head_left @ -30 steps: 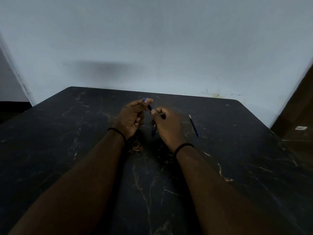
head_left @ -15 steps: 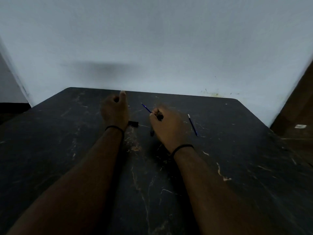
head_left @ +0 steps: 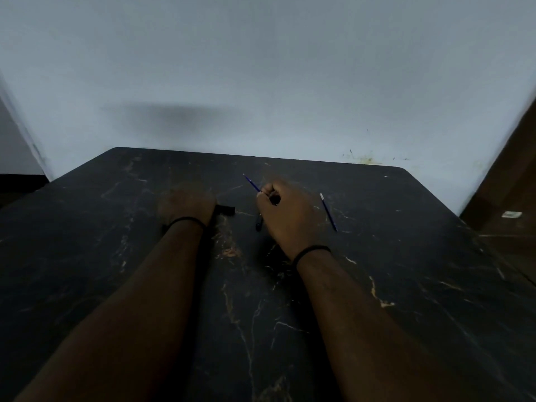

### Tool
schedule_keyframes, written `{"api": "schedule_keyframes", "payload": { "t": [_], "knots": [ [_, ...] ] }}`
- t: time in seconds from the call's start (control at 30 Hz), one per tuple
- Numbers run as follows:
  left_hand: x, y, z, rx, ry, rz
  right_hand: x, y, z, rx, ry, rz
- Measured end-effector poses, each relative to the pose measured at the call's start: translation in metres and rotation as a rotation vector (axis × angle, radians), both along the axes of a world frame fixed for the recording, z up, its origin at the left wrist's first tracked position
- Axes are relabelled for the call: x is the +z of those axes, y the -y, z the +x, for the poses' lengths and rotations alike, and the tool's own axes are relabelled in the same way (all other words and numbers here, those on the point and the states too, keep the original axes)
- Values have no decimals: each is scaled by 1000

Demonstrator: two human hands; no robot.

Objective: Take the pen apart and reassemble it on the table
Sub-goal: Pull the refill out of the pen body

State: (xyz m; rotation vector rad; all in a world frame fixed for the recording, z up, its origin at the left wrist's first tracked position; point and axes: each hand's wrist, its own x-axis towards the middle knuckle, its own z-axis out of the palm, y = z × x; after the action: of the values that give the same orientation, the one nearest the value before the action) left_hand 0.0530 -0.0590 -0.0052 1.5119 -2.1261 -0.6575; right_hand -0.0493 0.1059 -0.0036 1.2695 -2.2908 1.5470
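Right hand (head_left: 285,211) grip holds pen (head_left: 251,183), refill tip pointing far-left; left hand (head_left: 185,204) blurred, grip unclear

On the dark marble table (head_left: 406,285), the right hand (head_left: 290,216) grips a pen barrel (head_left: 259,224), its blue refill (head_left: 251,183) pointing to eleven o'clock. The blurred left hand (head_left: 185,204) rests beside a black cap (head_left: 226,210). A second refill (head_left: 328,212) lies at three o'clock of the right hand.
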Motion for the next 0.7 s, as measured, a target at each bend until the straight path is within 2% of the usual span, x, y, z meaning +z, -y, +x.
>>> {"api": "schedule_keyframes", "payload": {
  "t": [0.07,0.13,0.17,0.23,0.3,0.37,0.53,0.7],
  "knots": [
    [0,2,1,17,-15,10,1,-1,0,6,12,7],
    [3,-1,1,82,11,-97,2,-2,1,4,39,10],
    [7,-5,0,104,-27,-172,3,-2,1,-3,58,-4],
    [15,-18,-6,81,-260,-294,4,-1,3,-24,105,-72],
    [20,-37,-16,-43,-457,-422,7,-1,3,-64,162,-161],
    [18,-56,-25,-257,-529,-506,11,-1,1,-93,205,-258],
    [10,-74,-37,-610,-534,-444,19,-2,-5,-137,233,-483],
    [12,-78,-37,-760,-518,-379,18,-1,-5,-147,269,-558]
  ]
}}
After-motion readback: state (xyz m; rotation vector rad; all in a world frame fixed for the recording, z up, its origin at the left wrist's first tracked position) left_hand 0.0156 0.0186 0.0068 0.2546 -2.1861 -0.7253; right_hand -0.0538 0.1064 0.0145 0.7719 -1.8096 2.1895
